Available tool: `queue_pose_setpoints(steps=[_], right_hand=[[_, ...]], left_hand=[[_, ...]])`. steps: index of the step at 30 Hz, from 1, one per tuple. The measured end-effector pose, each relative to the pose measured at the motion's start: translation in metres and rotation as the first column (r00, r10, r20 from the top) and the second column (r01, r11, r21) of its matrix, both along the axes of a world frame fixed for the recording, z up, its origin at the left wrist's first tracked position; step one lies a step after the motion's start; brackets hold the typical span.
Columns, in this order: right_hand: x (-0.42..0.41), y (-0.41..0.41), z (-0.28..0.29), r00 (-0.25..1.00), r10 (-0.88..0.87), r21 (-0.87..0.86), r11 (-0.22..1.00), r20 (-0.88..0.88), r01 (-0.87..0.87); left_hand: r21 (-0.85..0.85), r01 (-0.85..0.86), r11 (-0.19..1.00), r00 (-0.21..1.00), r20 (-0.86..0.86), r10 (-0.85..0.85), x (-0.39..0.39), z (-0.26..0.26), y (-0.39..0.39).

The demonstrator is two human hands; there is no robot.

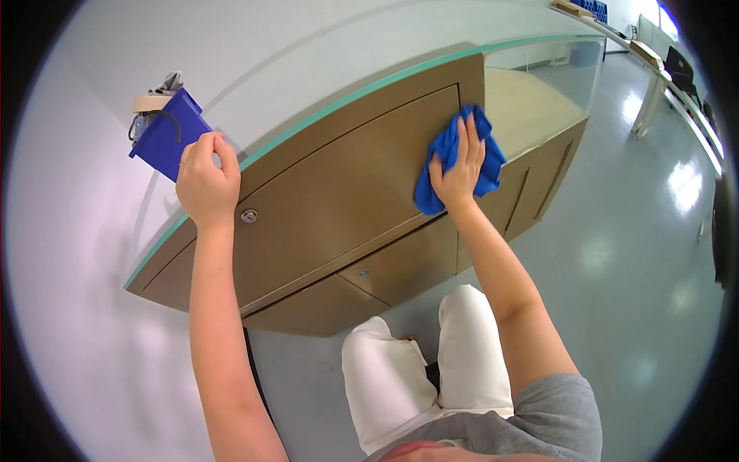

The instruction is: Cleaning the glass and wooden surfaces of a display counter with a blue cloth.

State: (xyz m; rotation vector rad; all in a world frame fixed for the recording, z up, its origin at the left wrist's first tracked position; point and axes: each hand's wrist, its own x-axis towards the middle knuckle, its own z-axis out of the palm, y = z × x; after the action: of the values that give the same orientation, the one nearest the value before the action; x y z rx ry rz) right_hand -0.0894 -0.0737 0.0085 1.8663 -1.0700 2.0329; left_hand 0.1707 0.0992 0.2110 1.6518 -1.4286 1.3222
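Note:
My right hand (462, 170) lies over a crumpled blue cloth (491, 138), pressing it to the right end of a brown cabinet door (346, 167). The thumb is spread away from the other fingers. My left hand (208, 179) is curled by the teal-edged glass top (323, 120), in front of a blue plastic bin (173, 136). Nothing shows in its fingers; whether it touches the glass or the bin I cannot tell. A round metal lock (249, 216) sits on the door just right of my left wrist.
A roll of beige tape (151, 104) and a black cable lie in the bin. At the right, the cabinet has a glass-sided display section (534, 95). A second small lock (364, 272) is on the lower doors. A white table (646, 110) and a black chair (680, 68) stand farther right.

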Motion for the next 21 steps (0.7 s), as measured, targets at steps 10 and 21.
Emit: queue_pose_setpoints(steps=[10,21], right_hand=[[-0.016,-0.016,0.078,0.994,-0.024,-0.07,0.997,-0.106,0.017],[-0.026,0.007,0.0,0.996,0.003,0.105,0.994,-0.09,0.007]], left_hand=[[-0.025,0.025,0.999,0.999,0.03,-0.025,-0.001,-0.002,0.001],[-0.049,0.051,0.998,0.996,0.079,-0.047,0.004,0.0,0.001]])
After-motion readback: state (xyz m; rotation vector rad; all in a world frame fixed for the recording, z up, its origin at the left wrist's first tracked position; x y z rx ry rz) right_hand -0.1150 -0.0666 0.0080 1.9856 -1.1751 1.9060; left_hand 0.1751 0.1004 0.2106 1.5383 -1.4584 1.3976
